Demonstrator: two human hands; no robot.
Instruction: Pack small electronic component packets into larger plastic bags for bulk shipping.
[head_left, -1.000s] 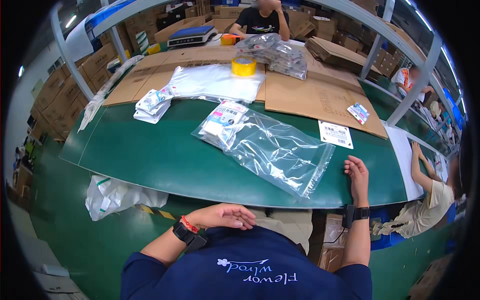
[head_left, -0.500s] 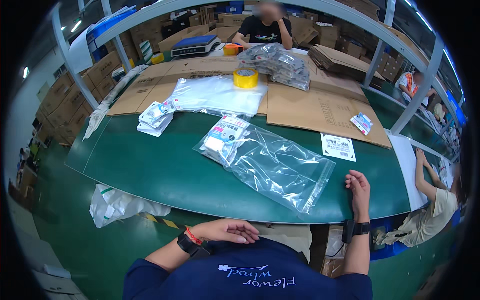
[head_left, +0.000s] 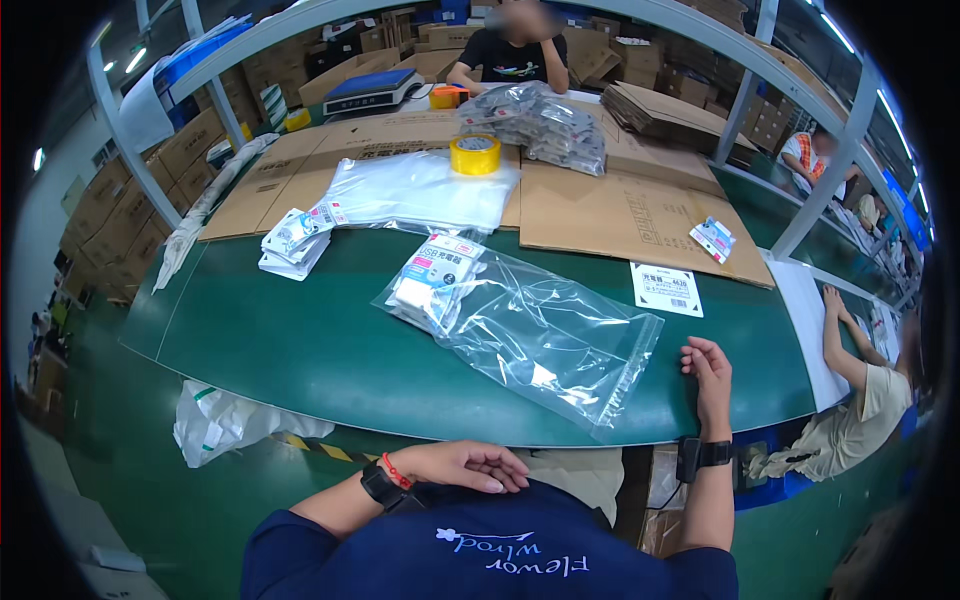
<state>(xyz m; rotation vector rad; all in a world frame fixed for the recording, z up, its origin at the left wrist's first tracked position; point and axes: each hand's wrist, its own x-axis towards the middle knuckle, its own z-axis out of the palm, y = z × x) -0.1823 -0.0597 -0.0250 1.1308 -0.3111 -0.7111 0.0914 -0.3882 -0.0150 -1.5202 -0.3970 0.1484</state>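
My left hand (head_left: 475, 466) hangs in front of my shirt, short of the table's near edge, its fingers loosely bent and holding nothing. On the green table (head_left: 290, 340) rests my right hand (head_left: 708, 362), also empty, with relaxed, half-curled fingers. Between the two, farther in, lies a long clear plastic bag (head_left: 555, 335). Its far left end contains a stack of white packaged chargers (head_left: 437, 283) with printed cards; the other end lies flat and points toward my right hand. Beyond that hand is a white printed label sheet (head_left: 667, 290).
More carded packs (head_left: 296, 243) are stacked at the left, beside flat clear bags (head_left: 410, 190). A yellow tape roll (head_left: 474, 155) sits on those bags. Behind are a pile of grey bagged goods (head_left: 545, 125), cardboard sheets (head_left: 610, 210), one carded pack (head_left: 712, 240) and a scale (head_left: 372, 92). Co-workers sit across and right.
The view has shifted slightly, so the table's contents appear a little farther left. Both hands keep nearly the same pose, and nothing has been picked up or put down.
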